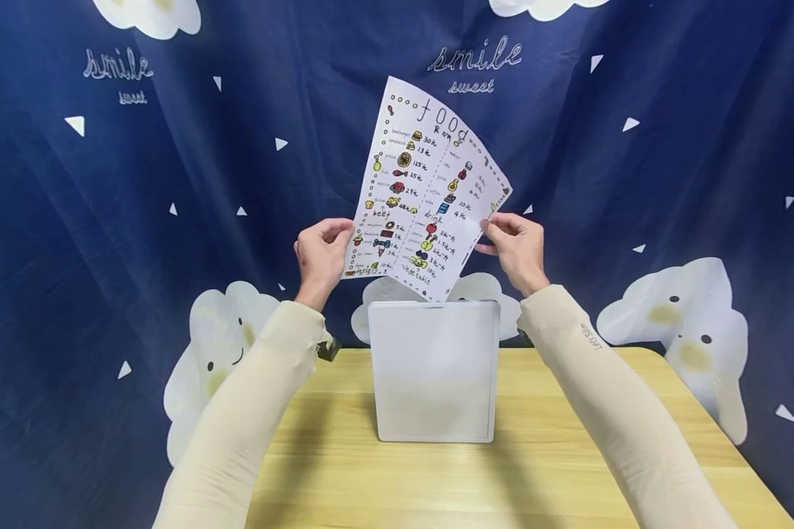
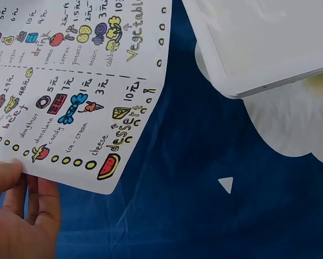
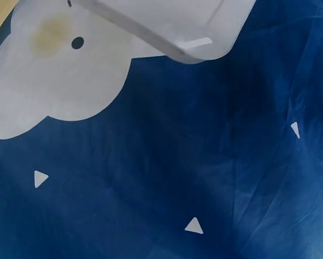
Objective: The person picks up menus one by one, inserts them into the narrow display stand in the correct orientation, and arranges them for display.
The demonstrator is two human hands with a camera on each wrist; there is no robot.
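Blue backdrop (image 1: 172, 184); menu sheet (image 1: 423, 191) pinched btwn fingers of L hand (image 1: 320, 253) & R hand (image 1: 516, 246).

Your left hand (image 2: 18, 216) is cut off by the left and bottom edges of the left wrist view; you see only fingertips there. The food menu sheet (image 2: 69, 81) runs off that view's top and left edges. In the head view its small handwritten item names and prices are too small to read. The sheet's lower edge hides part of the white case's (image 1: 433, 371) top rim. Your right hand (image 1: 516, 246) does not show in the right wrist view; only a dark sliver at the right edge, which you cannot identify. The case (image 3: 167, 21) is cropped by that view's top edge.
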